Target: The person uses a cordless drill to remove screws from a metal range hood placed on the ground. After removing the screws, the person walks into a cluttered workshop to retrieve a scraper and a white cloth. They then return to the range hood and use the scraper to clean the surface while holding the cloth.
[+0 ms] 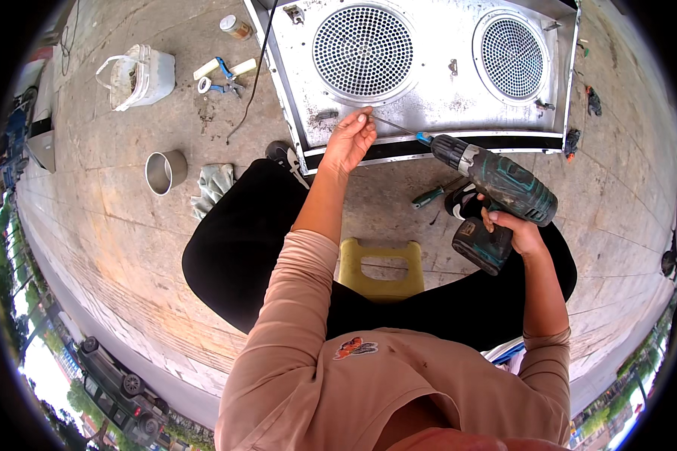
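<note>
My right hand (520,229) grips a dark cordless drill (504,177) with teal trim, its chuck pointing left and away from me. A long thin bit (393,125) with a blue collar reaches from the chuck to my left hand (351,141). The fingertips of that hand are pinched at the bit's far end; whether a screw is there too, I cannot make out. Both tools are over the near edge of a silvery metal housing (436,90), which has two round perforated grilles, a larger one (365,52) and another (511,59) on the right.
A green-handled screwdriver (429,197) lies by my right shoe. A yellow stool (382,274) stands between my legs. On the left are a white bucket (154,77), blue-handled pliers (224,69), a can (235,27), a metal ring (165,172) and grey gloves (214,185). A dark cable (259,71) hangs beside the housing.
</note>
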Demonstrator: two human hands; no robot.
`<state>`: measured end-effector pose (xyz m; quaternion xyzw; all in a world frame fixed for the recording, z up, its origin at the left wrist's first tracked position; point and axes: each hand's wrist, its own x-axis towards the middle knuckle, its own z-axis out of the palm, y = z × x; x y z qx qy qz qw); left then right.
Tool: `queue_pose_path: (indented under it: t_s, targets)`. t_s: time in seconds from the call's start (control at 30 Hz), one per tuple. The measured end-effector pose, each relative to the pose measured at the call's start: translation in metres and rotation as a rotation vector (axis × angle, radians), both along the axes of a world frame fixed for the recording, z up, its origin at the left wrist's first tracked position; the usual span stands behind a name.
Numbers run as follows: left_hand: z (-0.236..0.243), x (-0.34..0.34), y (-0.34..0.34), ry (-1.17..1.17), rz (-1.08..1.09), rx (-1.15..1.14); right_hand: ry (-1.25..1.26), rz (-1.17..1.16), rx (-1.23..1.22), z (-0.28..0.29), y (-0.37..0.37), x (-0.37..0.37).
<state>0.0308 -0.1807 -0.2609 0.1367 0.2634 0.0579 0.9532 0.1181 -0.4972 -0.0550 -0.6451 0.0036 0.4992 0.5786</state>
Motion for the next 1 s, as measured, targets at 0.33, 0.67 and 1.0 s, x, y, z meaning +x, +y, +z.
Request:
queue_pose_path:
  t_s: [0.33,0.67,1.0]
  targets:
    - [0.003,0.003,-0.002,0.084,-0.008,0.179,-0.004,0.007,-0.050,-0.003,0.001,0.000]
    - [0.010,-0.003,0.017,0.120,-0.202,0.409,0.004,0.023,-0.040,0.003,0.004,0.005]
    - [0.020,0.012,0.000,0.170,-0.031,0.402,0.031,-0.057,0.024,-0.006,0.002,0.001]
